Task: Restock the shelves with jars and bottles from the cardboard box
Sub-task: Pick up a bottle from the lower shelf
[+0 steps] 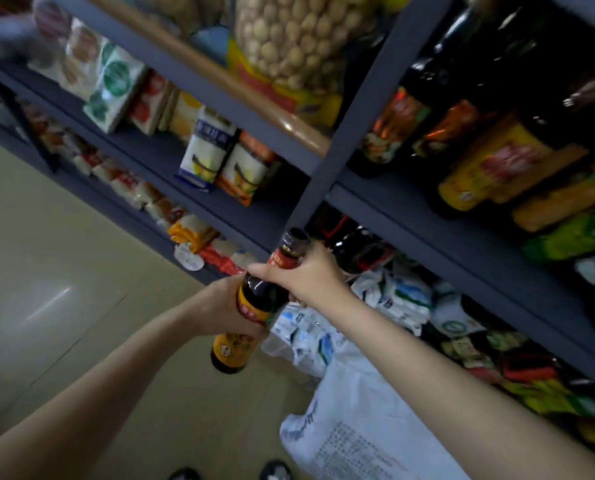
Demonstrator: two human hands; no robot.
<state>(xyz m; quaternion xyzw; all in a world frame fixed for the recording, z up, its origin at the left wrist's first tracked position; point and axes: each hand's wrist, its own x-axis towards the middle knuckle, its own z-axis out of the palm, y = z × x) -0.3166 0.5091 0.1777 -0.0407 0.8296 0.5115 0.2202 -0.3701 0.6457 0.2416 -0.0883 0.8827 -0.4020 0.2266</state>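
Left hand (pixel 220 306) and right hand (pixel 310 275) both grip the dark bottle (pixel 254 303) before the shelves (pixel 254 216)

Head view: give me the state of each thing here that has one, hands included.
Dark glass bottle with yellow label: capped, tilted, held off the shelf in both hands.
Left hand: grips the bottle's body.
Right hand: grips the bottle's neck.
Dark bottles on the blue-grey metal shelf: capped, standing in a row.
White plastic bag: lying below.

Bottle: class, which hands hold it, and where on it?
Both. The left hand grips the bottle around its body; the right hand grips its neck, below the cap.
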